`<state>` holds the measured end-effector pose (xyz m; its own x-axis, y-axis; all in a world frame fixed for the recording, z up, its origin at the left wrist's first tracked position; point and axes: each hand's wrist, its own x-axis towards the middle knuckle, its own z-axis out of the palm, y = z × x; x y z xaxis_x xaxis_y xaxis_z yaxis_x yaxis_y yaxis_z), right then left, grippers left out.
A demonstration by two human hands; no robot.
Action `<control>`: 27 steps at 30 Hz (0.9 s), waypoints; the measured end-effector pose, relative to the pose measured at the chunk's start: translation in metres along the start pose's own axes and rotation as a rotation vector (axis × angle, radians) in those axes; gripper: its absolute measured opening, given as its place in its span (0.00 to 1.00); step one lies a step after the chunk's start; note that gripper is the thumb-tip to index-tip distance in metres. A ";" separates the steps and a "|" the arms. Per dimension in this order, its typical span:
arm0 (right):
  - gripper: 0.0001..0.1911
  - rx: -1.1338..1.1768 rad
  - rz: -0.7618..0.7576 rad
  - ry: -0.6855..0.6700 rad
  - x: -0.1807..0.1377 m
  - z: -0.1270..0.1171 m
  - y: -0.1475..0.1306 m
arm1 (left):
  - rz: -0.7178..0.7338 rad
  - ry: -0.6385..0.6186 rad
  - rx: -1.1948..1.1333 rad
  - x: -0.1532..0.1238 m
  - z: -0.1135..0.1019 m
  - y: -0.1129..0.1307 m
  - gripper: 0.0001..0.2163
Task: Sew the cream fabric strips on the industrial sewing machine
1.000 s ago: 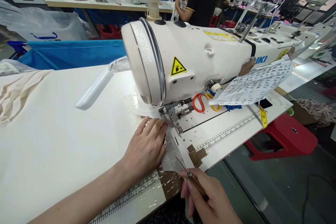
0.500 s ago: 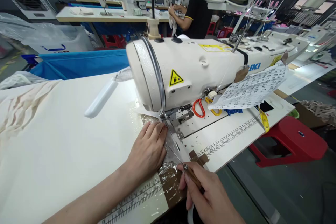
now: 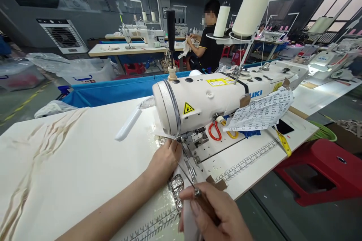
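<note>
My left hand [image 3: 166,156] lies by the needle end of a white sewing machine [image 3: 198,94], its fingers closed on white fabric [image 3: 161,136] close to the presser foot. Part of that fabric is hidden under the hand. In my right hand [image 3: 217,211] is an awl [image 3: 207,207], gripped by its wooden handle. The awl's thin metal shaft points up and left, its tip close beside my left hand. A white fabric strip [image 3: 190,218] runs below the right fingers and hangs toward the table's front edge.
Red-handled scissors [image 3: 215,131] lie beneath the machine arm, near a written paper sheet [image 3: 261,109] and a yellow tape measure [image 3: 283,144]. Cream fabric [image 3: 53,135] spreads over the table's left. A red stool [image 3: 325,169] stands at right. A person [image 3: 210,41] sits behind, holding cloth.
The view has tilted up, showing more of the room. My left fingers have drawn closer to the presser foot. The white strip below my right hand now shows more; the awl stays held.
</note>
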<state>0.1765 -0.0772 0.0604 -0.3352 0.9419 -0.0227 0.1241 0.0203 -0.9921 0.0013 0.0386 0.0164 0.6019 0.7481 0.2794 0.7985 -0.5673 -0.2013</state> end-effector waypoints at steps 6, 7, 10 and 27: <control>0.14 -0.307 -0.149 -0.162 -0.010 -0.005 0.029 | -0.042 0.131 -0.185 -0.002 0.004 -0.015 0.10; 0.15 -0.364 -0.199 -0.155 -0.009 -0.008 0.034 | -0.057 0.164 -0.266 -0.003 0.006 -0.019 0.10; 0.17 -0.551 -0.256 -0.002 -0.001 -0.014 0.039 | -0.085 0.258 -0.502 -0.003 0.015 -0.028 0.10; 0.15 -0.944 -0.214 0.211 0.053 -0.012 0.047 | -0.189 0.151 -0.817 0.002 0.017 -0.039 0.10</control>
<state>0.1762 -0.0219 0.0138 -0.2758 0.9257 0.2589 0.8044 0.3697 -0.4650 -0.0286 0.0686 0.0088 0.4053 0.8343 0.3736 0.5943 -0.5510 0.5858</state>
